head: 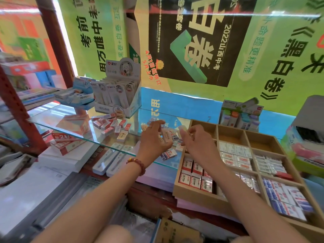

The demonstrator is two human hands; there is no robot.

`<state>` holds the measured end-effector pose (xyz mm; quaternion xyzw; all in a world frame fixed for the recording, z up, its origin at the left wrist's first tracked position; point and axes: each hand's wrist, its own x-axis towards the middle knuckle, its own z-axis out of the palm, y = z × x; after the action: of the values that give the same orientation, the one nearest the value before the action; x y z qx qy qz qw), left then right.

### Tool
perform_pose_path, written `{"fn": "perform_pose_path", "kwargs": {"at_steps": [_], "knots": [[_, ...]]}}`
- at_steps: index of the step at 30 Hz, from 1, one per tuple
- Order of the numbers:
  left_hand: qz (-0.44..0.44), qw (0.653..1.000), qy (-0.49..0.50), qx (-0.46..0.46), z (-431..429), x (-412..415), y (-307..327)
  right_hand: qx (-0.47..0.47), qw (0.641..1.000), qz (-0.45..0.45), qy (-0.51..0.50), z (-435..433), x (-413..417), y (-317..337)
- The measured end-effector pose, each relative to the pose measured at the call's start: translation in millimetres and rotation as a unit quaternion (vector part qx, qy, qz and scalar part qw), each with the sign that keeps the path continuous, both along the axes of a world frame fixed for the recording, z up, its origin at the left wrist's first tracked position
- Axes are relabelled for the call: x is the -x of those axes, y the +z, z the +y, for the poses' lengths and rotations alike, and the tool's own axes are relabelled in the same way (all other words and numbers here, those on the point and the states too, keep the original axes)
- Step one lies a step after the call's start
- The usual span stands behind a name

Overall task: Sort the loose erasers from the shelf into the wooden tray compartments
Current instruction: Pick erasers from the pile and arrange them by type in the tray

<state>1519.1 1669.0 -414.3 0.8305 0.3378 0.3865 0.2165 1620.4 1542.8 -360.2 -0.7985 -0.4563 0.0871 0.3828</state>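
Posters [201,41] in green and black cover the back wall. The black one reads "2022山西中考", with "5月上市" in red beside it. Below them runs a glass shelf [52,114], and to its right stands the wooden tray [177,183], divided into square compartments. The three at the back hold nothing. The near-left one is packed with red-and-white erasers [194,179] marked "2B", and those on the right hold blue-and-white ones [287,197]. At the back of the shelf stands a white display box [121,95] with a cartoon bear and the brand "爱好" on its header.

Both hands hover over the shelf, just left of the tray's far-left corner. The left hand [154,139], with a bead bracelet [137,164] on its wrist, curls its fingers around cream erasers [164,136]. The right hand [194,137] pinches a single pale eraser [183,128] at its fingertips; the print on it is too blurred to read. The two hands are close together but not touching.

Loose erasers lie on the glass on either side. A red-and-white heap [110,124] sits well to the left of the left hand, and a few blue-and-white pieces [169,154] lie under and between the hands.
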Motion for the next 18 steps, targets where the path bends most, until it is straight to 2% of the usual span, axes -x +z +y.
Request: {"fn": "perform_pose_path", "kwargs": {"at_steps": [3,5,12,15,18], "knots": [[-0.024,0.992,-0.111,-0.052,-14.7,-2.6,17.3,-0.021,0.999,0.030,-0.007,1.4,2.6,3.7],[-0.021,0.987,-0.140,-0.077,-25.8,-6.2,25.1,-0.017,0.999,0.038,-0.004,2.0,5.0,6.6],[-0.057,0.990,-0.126,-0.009,-39.0,-3.9,30.9,0.021,0.999,0.022,0.033,4.4,8.9,7.7],[-0.022,0.986,-0.162,-0.042,-33.2,-0.7,32.0,0.018,0.999,0.022,0.041,1.7,5.6,8.1],[0.073,0.988,-0.084,-0.105,-12.9,8.2,22.1,0.018,0.999,0.026,0.010,-2.6,-4.4,7.0]]}}
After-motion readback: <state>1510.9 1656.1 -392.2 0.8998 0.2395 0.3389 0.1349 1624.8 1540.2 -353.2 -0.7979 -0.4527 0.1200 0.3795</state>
